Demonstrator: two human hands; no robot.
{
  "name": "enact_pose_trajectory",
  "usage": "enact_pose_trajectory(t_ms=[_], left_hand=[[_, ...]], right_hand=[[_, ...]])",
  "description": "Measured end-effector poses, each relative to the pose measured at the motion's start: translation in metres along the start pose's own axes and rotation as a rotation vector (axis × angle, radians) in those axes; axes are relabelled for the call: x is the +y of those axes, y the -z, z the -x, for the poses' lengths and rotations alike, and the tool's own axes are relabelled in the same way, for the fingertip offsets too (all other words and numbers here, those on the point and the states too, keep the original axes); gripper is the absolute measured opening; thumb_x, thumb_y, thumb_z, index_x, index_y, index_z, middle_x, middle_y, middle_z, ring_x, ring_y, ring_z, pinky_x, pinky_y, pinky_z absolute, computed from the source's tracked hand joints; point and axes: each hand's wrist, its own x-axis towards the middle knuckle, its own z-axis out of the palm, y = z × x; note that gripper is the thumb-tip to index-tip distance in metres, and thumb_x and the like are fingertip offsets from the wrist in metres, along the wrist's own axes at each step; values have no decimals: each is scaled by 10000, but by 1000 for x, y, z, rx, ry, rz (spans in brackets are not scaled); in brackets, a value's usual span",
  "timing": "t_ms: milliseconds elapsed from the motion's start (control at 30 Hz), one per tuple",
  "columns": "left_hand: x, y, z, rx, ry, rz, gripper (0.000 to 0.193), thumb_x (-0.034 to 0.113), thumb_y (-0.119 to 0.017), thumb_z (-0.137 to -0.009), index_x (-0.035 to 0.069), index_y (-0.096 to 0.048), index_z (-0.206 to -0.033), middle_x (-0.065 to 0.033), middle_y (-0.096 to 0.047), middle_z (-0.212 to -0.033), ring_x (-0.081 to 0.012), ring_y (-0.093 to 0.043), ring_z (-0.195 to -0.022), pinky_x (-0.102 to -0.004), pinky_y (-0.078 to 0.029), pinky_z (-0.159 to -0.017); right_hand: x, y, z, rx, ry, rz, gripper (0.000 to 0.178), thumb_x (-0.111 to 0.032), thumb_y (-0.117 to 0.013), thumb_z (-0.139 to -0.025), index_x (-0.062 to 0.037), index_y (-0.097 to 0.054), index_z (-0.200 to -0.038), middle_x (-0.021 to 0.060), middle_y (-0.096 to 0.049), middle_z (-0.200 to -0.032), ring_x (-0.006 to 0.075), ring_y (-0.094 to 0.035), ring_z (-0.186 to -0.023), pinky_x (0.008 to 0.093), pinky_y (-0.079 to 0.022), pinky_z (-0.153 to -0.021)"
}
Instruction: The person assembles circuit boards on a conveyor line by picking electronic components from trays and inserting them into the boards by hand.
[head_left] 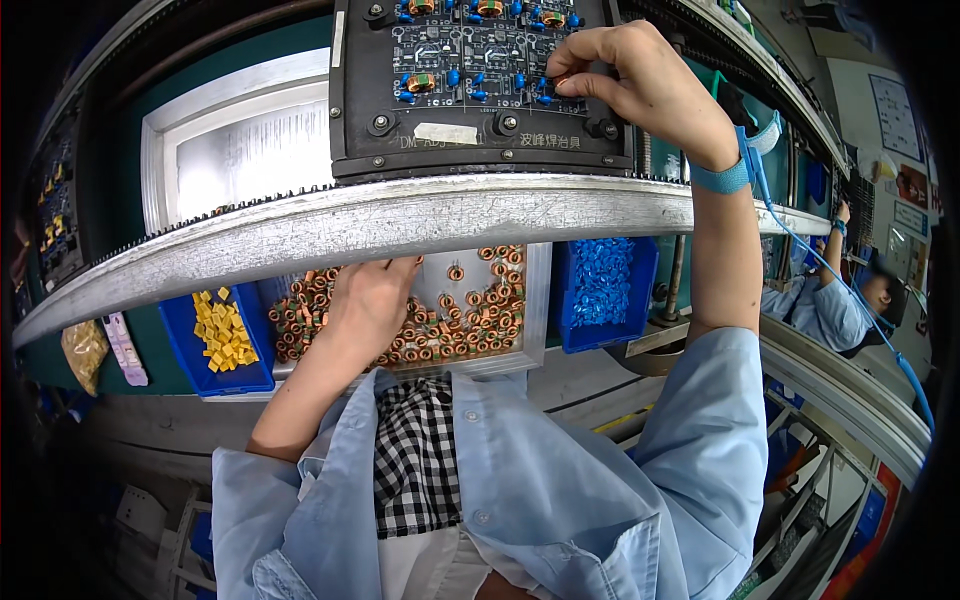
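Observation:
My right hand [635, 85] reaches over the black fixture [460, 150]. Its thumb and forefinger pinch together at the right end of the lower row of circuit boards [495, 55]; whatever is between the fingertips is too covered to name. Blue parts stand on these boards, and a copper coil [420, 83] sits on the lower left one. My left hand [372, 300] rests among many ring-shaped copper coils [450, 350] in a shallow metal-framed tray [537, 305]. The metal rail [420, 222] lies across the view at its fingertips, and their grip is hidden.
A blue bin [265, 370] of yellow parts stands left of the tray, another blue bin [607, 338] of blue parts right of it. A blue cord [800, 235] runs from my right wrist band [722, 178]. Another person [835, 300] is at far right.

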Motion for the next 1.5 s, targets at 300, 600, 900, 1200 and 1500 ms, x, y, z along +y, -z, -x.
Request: enact_pose_trajectory(t_ms=[300, 600, 900, 1200, 1500], left_hand=[[-2, 3, 1, -26, -9, -15, 302, -13, -613, -721, 17, -605, -1021, -160, -632, -857, -330, -610, -702, -378, -489, -637], [-3, 4, 1, -50, -26, -42, 307, -19, -605, -720, 18, -596, -1025, -158, -627, -856, -326, -609, -702, -381, -490, -640], [-4, 6, 0, 51, -133, 43, 345, -58, -539, -677, -9, -591, -1015, -192, -617, -757, -336, -592, -598, -414, -484, -569], [0, 9, -1, -57, 9, -1, 253, -37, -604, -709, 17, -622, -955, -151, -635, -824, -328, -613, -701, -390, -485, -628], [6, 12, 0, -17, -15, 49, 210, -19, -620, -717, 5, -627, -926, -134, -635, -809, -307, -614, -703, -351, -485, -653]], right_hand=[[-3, -2, -4, -28, -120, 151, 80, 38, -646, -701, 29, -641, -780, 83, -630, -661, 163, -535, -483, 248, -431, -475], [7, -3, -3, -30, -90, 177, 80, 25, -662, -688, 28, -645, -766, 82, -632, -667, 175, -533, -477, 257, -432, -472], [19, 1, -3, -71, -108, 64, 108, 0, -689, -673, 33, -648, -768, 97, -649, -691, 187, -573, -511, 270, -467, -496], [16, 0, -4, -93, -83, 96, 95, -4, -688, -678, 30, -639, -753, 100, -650, -709, 204, -578, -519, 268, -471, -496], [12, -11, 8, 40, -62, 206, 92, -19, -677, -694, 7, -618, -760, 90, -626, -700, 209, -557, -542, 274, -471, -556]])
